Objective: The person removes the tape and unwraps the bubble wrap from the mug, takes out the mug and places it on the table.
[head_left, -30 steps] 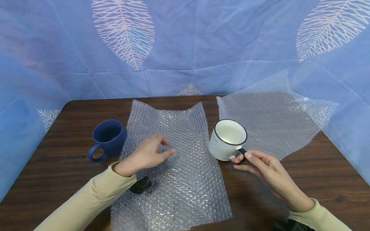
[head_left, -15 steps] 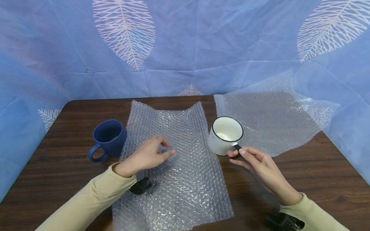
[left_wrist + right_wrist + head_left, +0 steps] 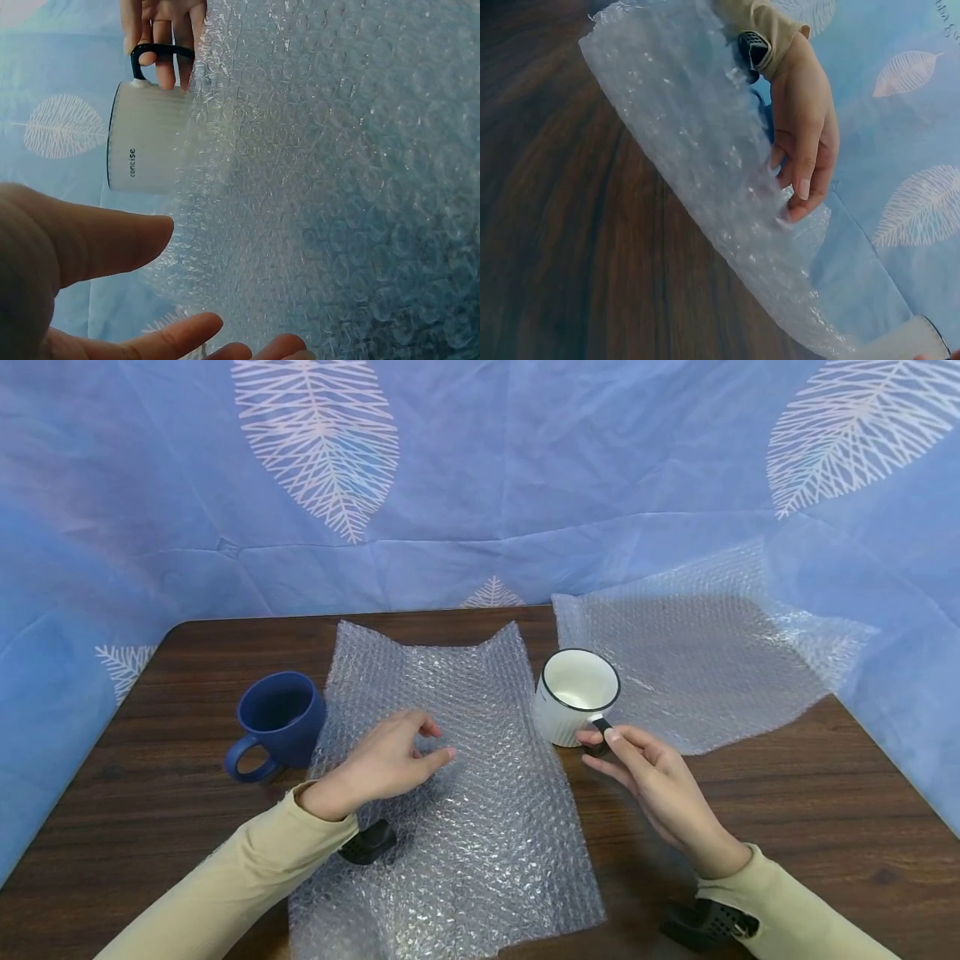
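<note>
A white mug [image 3: 561, 714] with a black rim and black handle is upright at the right edge of a sheet of bubble wrap [image 3: 480, 852]. My right hand [image 3: 660, 781] pinches its handle between thumb and fingers. The word "concise" shows on the mug's side in the left wrist view. Over the bubble wrap, my left hand [image 3: 386, 756] is relaxed, thumb and fingers apart, holding nothing; whether it touches the sheet I cannot tell. Left of the sheet stands a dark blue mug [image 3: 288, 739], its handle toward the front left.
A second sheet of bubble wrap [image 3: 697, 668] lies at the back right, overhanging the table's far edge. Both sheets rest on a dark wooden table [image 3: 810, 827]. Behind it hangs a blue cloth [image 3: 600, 460] with white leaf prints.
My right hand has moved the white mug a little left and away from me. The back-right bubble wrap has shifted slightly. My left hand has stayed in place.
</note>
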`<state>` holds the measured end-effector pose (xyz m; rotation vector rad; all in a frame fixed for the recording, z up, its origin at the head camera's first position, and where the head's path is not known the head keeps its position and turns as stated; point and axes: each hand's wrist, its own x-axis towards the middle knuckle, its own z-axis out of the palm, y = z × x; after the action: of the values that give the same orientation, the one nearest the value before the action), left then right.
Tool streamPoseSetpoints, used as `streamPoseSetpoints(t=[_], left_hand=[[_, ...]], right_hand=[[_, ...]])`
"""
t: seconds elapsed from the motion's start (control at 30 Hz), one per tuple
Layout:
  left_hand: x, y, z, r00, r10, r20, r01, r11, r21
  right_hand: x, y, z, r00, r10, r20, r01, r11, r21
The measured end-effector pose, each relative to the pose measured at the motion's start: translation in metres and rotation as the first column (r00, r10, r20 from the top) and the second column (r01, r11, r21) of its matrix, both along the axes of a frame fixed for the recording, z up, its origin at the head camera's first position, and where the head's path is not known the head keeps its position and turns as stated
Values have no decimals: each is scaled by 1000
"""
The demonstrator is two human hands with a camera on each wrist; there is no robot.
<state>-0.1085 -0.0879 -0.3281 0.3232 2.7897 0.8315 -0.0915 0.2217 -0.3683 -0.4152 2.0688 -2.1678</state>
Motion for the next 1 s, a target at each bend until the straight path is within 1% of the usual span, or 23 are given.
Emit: streamPoseSetpoints(t=[0.1, 0.2, 0.3, 0.4, 0.57, 0.73, 0.9, 1.0], left_hand=[[1, 0, 0, 1000, 4, -7, -5, 1000, -7], [1, 0, 0, 1000, 10, -11, -10, 1000, -9], [2, 1, -1, 1000, 13, -9, -13, 1000, -6], [2, 1, -1, 1000, 10, -4, -10, 1000, 4], [2, 0, 0, 1000, 1, -15, -1, 1000, 3], [1, 0, -1, 1000, -11, -27, 11, 1000, 7], [2, -1, -1, 999, -14, -38, 15, 1000, 10], [2, -1, -2, 997, -12, -74, 11, 1000, -8]], right_hand=[[-1, -5, 1, 1000, -22, 5, 22, 999, 26], [-3, -9, 2, 999, -39, 14, 38, 997, 72], [-5, -14, 5, 997, -52, 49, 46, 993, 113], [-7, -18, 7, 994, -66, 82, 55, 991, 125], [-12, -23, 8, 993, -62, 101, 49, 990, 132], [-14, -22, 10, 990, -62, 124, 43, 988, 149], [-14, -18, 11, 990, -63, 126, 39, 982, 186], [-14, -13, 14, 991, -65, 117, 37, 973, 227]])
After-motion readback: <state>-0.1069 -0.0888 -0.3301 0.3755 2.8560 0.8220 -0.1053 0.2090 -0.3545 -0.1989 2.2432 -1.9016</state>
